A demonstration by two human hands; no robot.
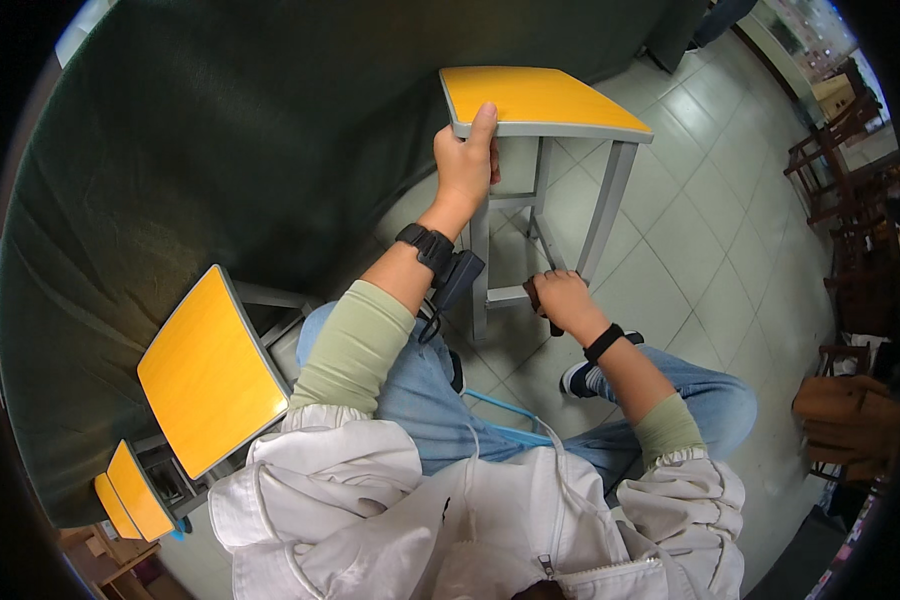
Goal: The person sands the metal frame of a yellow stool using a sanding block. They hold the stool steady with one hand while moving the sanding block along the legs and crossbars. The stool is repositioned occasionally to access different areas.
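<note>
A stool [560, 98] with a yellow wooden seat and grey metal legs stands upright on the tiles in front of me. My left hand [465, 162] grips the near left corner of its seat, thumb on top and fingers underneath. Lower down, my right hand [568, 302] is closed around a dark brown cloth [533, 292], which touches the stool's low crossbar [506, 297]. The palm side of that hand is hidden. Each wrist has a black band, and a black box [458, 282] hangs by the left one.
At my left stands another yellow-topped stool [210, 375], with smaller-looking yellow seats [135, 490] behind it. Dark green cloth [220, 140] drapes along the left and far side. Dark wooden chairs [828, 165] line the right. A brown bag or garment [845, 418] rests at the lower right.
</note>
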